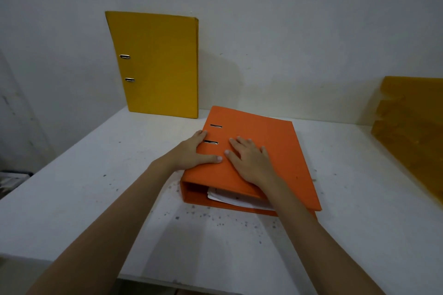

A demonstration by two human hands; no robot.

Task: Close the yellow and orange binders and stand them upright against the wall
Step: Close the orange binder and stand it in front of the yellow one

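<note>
Currently left hand (191, 153) is gripping the orange binder (275, 151) by its spine on the table (96, 199), right hand (251, 160) pressing flat-fingered on top, yellow binder (160, 67) standing against the wall (287, 31); loose papers (227, 199) possibly sliding out during tipping.

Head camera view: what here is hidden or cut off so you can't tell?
- Papers in the orange binder: head view, the cover hides all but a white edge.
- Left hand: head view, whether its fingers reach under the binder's spine is hidden.
- Yellow-brown thing at right: head view, cut off by the frame edge; unidentifiable.
- Yellow binder: head view, its back faces the wall.
</note>
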